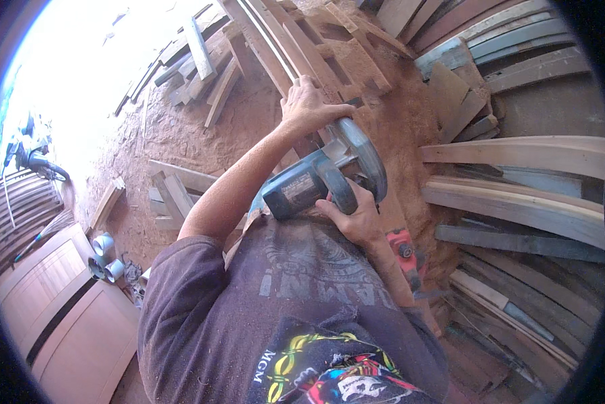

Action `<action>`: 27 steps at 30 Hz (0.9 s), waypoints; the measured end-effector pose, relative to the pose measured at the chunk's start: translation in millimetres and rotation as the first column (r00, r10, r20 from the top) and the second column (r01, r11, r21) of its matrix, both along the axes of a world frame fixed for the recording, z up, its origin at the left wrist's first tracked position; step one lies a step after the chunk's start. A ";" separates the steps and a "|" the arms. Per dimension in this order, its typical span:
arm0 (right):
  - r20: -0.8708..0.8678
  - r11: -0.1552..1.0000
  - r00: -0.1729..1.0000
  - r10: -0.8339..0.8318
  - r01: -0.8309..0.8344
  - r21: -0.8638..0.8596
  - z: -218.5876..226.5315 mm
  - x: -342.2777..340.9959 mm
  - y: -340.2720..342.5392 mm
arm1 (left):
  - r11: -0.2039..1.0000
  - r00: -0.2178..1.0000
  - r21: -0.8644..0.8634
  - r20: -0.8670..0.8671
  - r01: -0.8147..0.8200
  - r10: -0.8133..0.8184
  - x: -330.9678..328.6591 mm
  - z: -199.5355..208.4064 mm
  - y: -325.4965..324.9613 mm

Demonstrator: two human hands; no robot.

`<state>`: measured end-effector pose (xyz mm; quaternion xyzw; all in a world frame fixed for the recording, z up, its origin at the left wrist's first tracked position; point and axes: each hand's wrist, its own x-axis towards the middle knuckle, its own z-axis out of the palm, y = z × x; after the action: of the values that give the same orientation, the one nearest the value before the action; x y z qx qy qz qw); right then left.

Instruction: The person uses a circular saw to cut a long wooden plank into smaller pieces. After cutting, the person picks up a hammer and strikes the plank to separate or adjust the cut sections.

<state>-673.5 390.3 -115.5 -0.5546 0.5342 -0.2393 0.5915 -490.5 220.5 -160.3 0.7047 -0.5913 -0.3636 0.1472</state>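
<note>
One dusty blue-grey circular power saw [306, 182] w/ a curved metal guard and loop handle sits btwn the forearms, just in front of the dark brown printed T-shirt [248, 296], near the close end of some long brown wooden planks [259, 44]. R grip [351, 214] is closed round the saw's loop handle, fingers wrapped, thumb at the near side. L grip [309, 104] is on the planks ahead of the saw, thumb spread wide toward the saw's front end; can't tell if it has hold of a plank or only presses on it.

Containers: a few short pale-blue-and-white cylinders [102, 242] on the far L, poss. tins or rolls; can't make out what's inside. They're next to pale wooden framed panels [87, 337].

To the R of the R forearm, a red-and-black tool [405, 250], type unclear, partly hidden. Further R, stacked long brown and grey boards [518, 205]. Loose wooden offcuts [198, 50] lie top L, on reddish-brown dusty ground [403, 114]. Dark motorbike [36, 158] far L, bkgd.
</note>
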 end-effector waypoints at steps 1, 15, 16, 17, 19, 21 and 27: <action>-0.009 1.000 1.000 0.019 -0.019 -0.003 0.4 -0.1 -1.6 | 0.998 0.997 0.038 -0.062 -0.042 0.044 2.5 -4.2 -0.2; 0.026 1.000 0.999 -0.021 0.021 -0.006 5.5 12.6 -8.4 | 0.966 0.953 0.231 -0.252 -0.111 0.170 17.5 -16.7 -7.8; 0.022 1.000 1.000 -0.021 0.022 -0.020 5.4 13.3 -8.8 | 0.966 0.954 0.235 -0.250 -0.106 0.165 17.6 -13.9 -8.7; 0.034 0.999 0.999 -0.029 0.029 -0.024 5.2 14.1 -9.5 | 0.966 0.955 0.239 -0.248 -0.100 0.161 17.6 -10.6 -9.5; 0.057 0.999 0.998 -0.038 0.040 -0.032 5.6 15.8 -10.8 | 0.968 0.957 0.224 -0.236 -0.114 0.168 18.6 -11.7 -11.3; 0.061 0.999 0.997 -0.040 0.041 -0.018 8.4 18.8 -12.5 | 0.971 0.957 0.184 -0.216 -0.154 0.193 21.2 -24.9 -12.2; 0.056 0.999 0.997 -0.043 0.044 -0.011 11.5 24.2 -18.8 | 0.976 0.948 0.149 -0.254 -0.157 0.191 25.3 -28.9 -19.3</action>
<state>-649.3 371.5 -104.0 -0.5396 0.5278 -0.2707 0.5975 -465.2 201.2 -189.2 0.7067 -0.4770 -0.4777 0.2119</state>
